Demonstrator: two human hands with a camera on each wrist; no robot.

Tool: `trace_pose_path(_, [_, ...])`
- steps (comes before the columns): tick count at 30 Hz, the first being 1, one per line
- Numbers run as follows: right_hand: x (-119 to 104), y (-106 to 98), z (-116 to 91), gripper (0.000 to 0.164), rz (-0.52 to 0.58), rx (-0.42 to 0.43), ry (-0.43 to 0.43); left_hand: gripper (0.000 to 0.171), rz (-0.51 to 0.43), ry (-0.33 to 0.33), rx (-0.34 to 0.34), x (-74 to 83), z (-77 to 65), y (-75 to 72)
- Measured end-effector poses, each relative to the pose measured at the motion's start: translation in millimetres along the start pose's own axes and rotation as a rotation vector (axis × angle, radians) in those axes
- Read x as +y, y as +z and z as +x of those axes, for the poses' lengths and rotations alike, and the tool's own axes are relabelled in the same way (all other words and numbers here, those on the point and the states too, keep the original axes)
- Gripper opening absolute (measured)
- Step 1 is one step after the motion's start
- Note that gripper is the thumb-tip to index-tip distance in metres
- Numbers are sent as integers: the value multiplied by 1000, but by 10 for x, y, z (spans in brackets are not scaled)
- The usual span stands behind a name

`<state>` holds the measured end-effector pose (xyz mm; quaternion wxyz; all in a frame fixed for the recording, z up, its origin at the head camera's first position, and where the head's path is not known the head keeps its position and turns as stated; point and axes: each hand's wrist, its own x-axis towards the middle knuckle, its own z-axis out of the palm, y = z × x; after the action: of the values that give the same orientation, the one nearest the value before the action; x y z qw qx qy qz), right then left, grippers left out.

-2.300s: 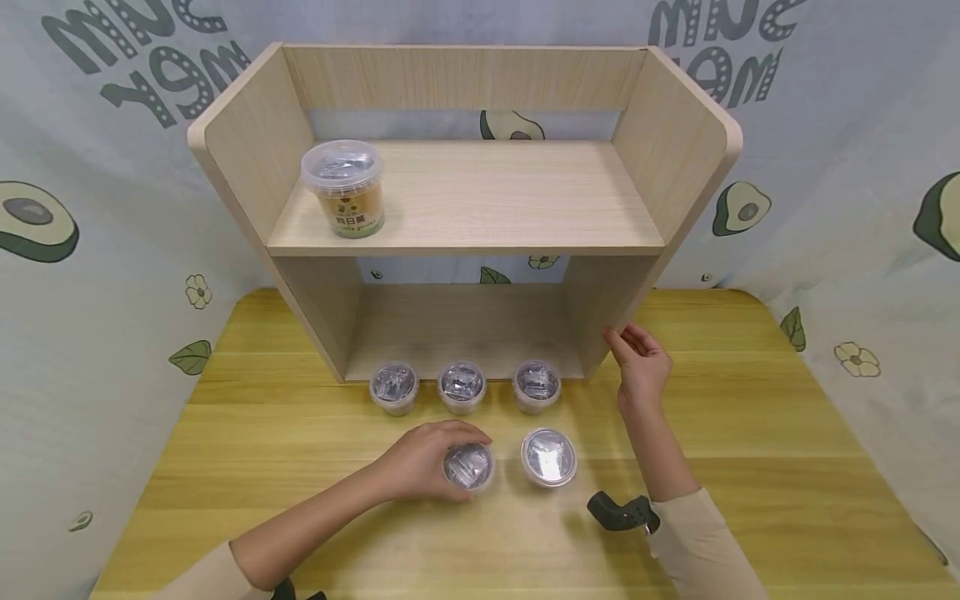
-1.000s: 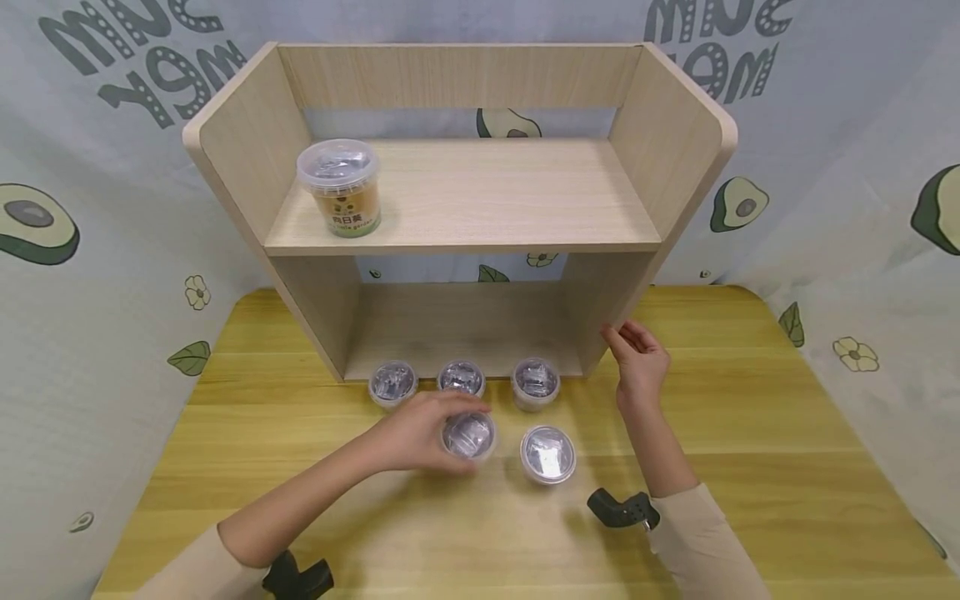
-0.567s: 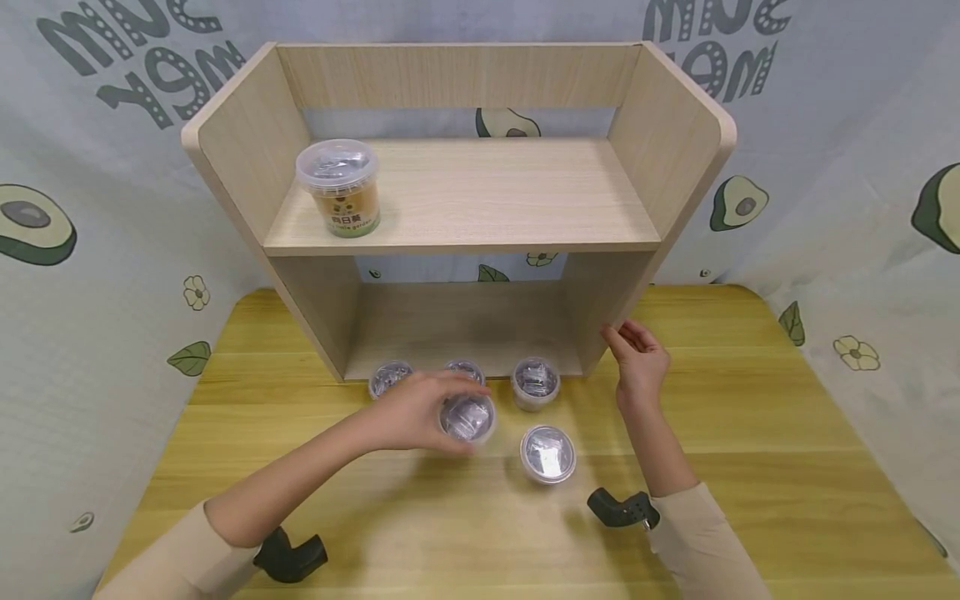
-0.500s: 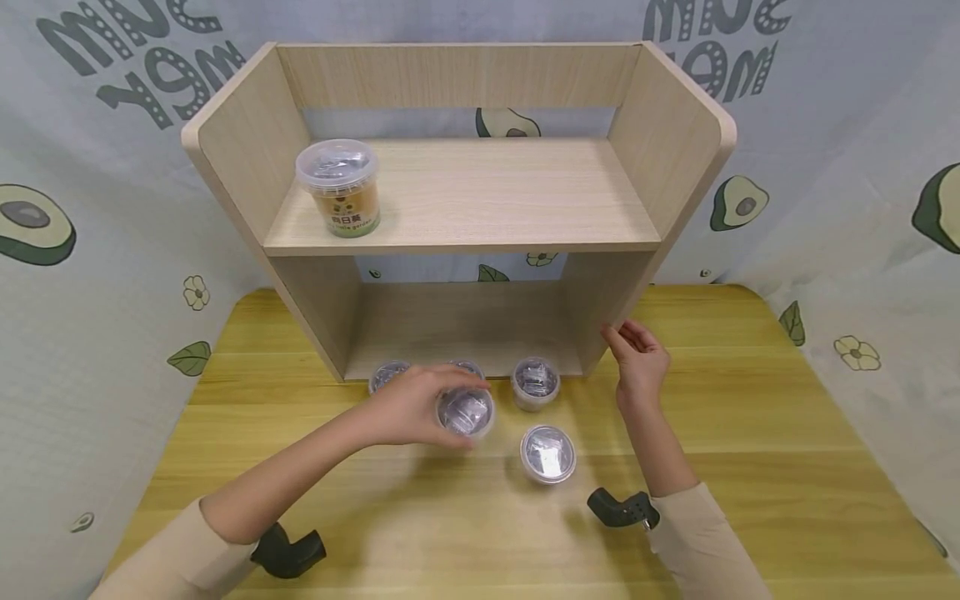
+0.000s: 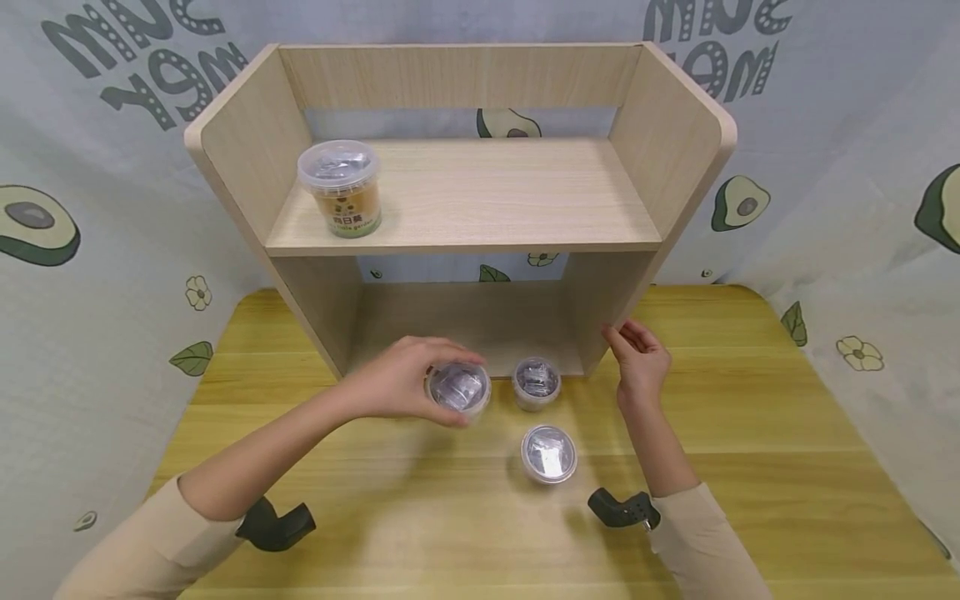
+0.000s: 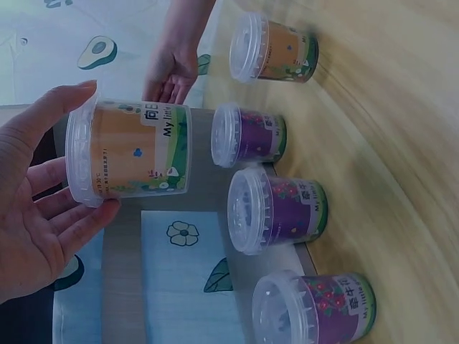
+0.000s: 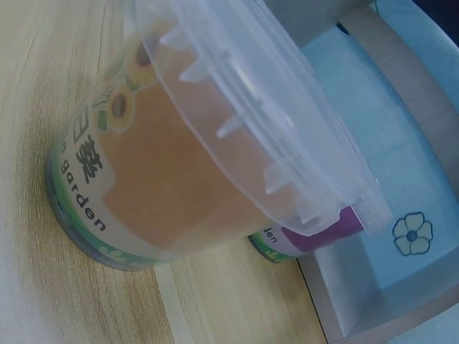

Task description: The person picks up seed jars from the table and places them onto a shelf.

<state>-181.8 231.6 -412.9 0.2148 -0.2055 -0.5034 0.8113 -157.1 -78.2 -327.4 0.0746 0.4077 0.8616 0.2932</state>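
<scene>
My left hand (image 5: 397, 379) grips a lidded plastic cup (image 6: 140, 147) with an orange label, thumb and fingers around its lid. In the left wrist view the cup hangs clear of the table, level with the shelf's front. Three purple-labelled cups stand in a row along that front; the right one (image 5: 536, 385) shows in the head view, while the other two (image 6: 294, 208) (image 6: 341, 308) are hidden there by my left hand. Another orange-labelled cup (image 5: 549, 454) stands nearer me. My right hand (image 5: 642, 367) holds the front edge of the shelf's right side panel (image 5: 588, 312).
A two-level wooden shelf (image 5: 495, 196) stands at the back of the table (image 5: 780, 467). On its upper board, at the left, sits an orange-labelled cup (image 5: 348, 204). Behind hangs a cloth (image 5: 112, 333) printed with avocados.
My left hand has lifted the orange-labelled cup from the table and carried it toward the shelf and slightly left, covering two purple-labelled cups. The right hand has stayed at the panel.
</scene>
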Motion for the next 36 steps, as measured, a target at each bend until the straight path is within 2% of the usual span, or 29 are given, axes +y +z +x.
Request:
trace_pose_path(10, [9,-1,5,24,3,-2,-5,63,-29,-19,-10,27,52,-165])
trace_pose_path(17, [4,3,-4,23,-1,-3,-5,63,-6,-12,-1,82,83,-271])
trace_pose_path(29, [0,1,-7,23,8,-4,-4,62,13,20,-11,151,132,-377])
trace_pose_path(36, [-3,5,-8,23,3,3,-1,62,5,2,-33,202,153,-429])
